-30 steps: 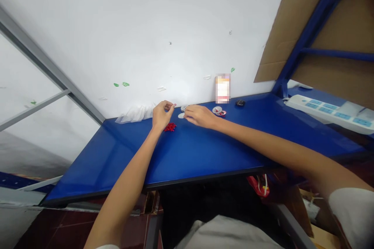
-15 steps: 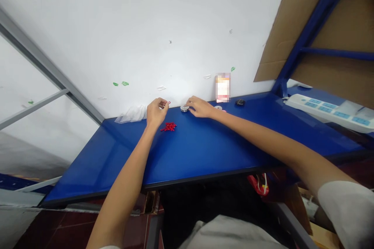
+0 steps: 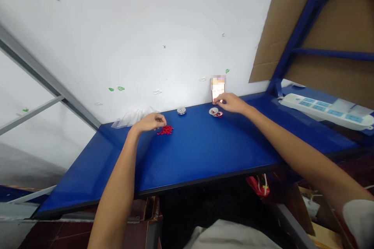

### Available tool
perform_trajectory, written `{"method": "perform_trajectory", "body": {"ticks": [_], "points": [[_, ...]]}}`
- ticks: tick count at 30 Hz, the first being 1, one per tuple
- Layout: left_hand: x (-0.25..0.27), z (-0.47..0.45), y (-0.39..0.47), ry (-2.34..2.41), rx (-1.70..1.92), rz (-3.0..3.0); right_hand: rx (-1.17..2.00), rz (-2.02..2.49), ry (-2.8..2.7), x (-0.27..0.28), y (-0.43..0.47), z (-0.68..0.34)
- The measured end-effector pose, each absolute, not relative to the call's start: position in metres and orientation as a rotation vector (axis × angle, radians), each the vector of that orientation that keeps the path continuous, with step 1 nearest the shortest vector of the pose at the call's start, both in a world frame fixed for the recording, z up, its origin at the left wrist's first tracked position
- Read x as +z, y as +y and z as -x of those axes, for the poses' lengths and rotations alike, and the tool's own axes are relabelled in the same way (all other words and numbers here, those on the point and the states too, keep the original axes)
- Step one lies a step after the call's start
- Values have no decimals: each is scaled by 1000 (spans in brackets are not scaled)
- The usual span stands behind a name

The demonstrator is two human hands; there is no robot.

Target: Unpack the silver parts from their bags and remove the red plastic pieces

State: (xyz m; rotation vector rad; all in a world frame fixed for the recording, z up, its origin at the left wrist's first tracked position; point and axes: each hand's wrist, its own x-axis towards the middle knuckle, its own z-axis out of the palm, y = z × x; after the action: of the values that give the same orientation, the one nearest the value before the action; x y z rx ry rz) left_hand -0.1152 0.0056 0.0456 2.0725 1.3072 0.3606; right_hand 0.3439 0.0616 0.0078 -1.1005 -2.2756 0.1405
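A glossy blue worktop [image 3: 198, 151] carries everything. The left hand [image 3: 149, 122], fingers curled in a narrow grip, touches a small heap of red clips [image 3: 165, 130]. The right hand [image 3: 230, 102] reaches beside a flat silver disc with red bits [image 3: 215, 112]; its grip cannot be told.

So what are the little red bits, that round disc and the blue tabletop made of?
The red bits by the left hand look like small glossy plastic or coated pieces; too small to be sure. The round disc seems to be metal, grey with a sheen. The blue tabletop looks like smooth laminate or painted board, since it mirrors the light.
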Motion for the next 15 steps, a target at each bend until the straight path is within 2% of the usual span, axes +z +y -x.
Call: {"method": "perform_trajectory", "body": {"ticks": [5, 15], "points": [[46, 115, 5, 1394, 262, -2130, 219, 1095, -2325, 4, 70, -344], [36, 93, 7, 1554, 589, -2396, 100, 1059, -2513, -6, 67, -335]]}}
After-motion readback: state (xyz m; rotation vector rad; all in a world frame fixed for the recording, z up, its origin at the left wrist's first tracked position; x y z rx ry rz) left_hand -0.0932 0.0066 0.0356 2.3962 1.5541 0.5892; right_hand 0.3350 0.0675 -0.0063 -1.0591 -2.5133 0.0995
